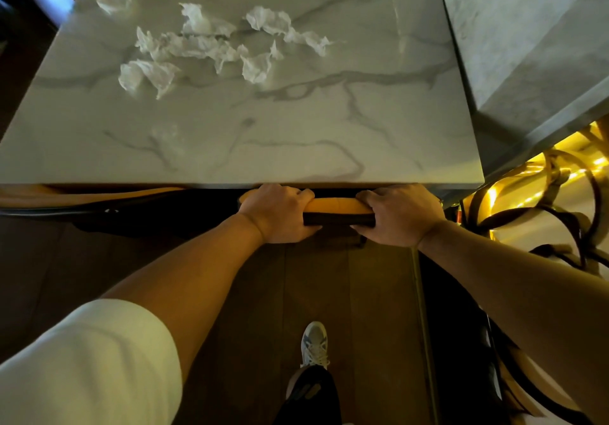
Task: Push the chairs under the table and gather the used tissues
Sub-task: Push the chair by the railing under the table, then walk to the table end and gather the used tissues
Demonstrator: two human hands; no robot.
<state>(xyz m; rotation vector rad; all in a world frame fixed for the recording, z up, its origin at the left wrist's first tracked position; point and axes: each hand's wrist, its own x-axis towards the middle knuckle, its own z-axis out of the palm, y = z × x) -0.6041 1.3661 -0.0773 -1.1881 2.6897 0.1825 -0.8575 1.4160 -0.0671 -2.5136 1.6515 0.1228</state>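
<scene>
A marble-topped table [296, 134] fills the upper view. Several crumpled white tissues [197, 45] lie scattered on its far left half. Against the table's near edge stands a chair with a yellow and black backrest [336, 208], its seat hidden under the tabletop. My left hand [280, 213] grips the left end of the backrest top. My right hand [395, 215] grips the right end. A second chair [82, 200] sits tucked under the table's near left edge.
Another marble table [534, 45] adjoins on the right. Below it stand yellow chairs with dark curved frames [543, 194]. My foot in a white shoe [314, 345] is on the dark wooden floor [247, 292] behind the chair.
</scene>
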